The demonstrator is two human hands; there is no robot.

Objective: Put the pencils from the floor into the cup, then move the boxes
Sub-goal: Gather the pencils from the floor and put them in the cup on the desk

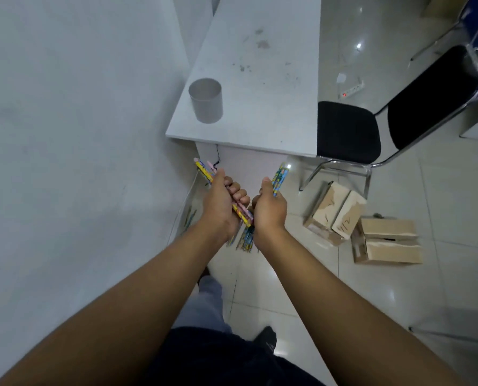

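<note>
Nearest the lens were the person's two bare forearms, reaching forward above dark trousers (218, 358). Farthest left, the grey cup (205, 100) stood upright near the front left corner of the white desk (260, 65), and no pencil showed above its rim. Below it, the left hand (221, 201) was curled round a bundle of patterned pencils (203, 168), their ends poking past the thumb. Under the wrists, loose pencils (246, 240) lay on the floor tiles. The right hand (268, 210) gripped a smaller bunch (279, 176), held upright. Further right, a tipped cardboard box (335, 213) lay by the black chair (346, 132), with a second cardboard box (388, 242) just beside it. By my reading, gathering was partly done. Nothing had yet reached the cup, some pencils were left on the floor, and the boxes looked untouched.
</note>
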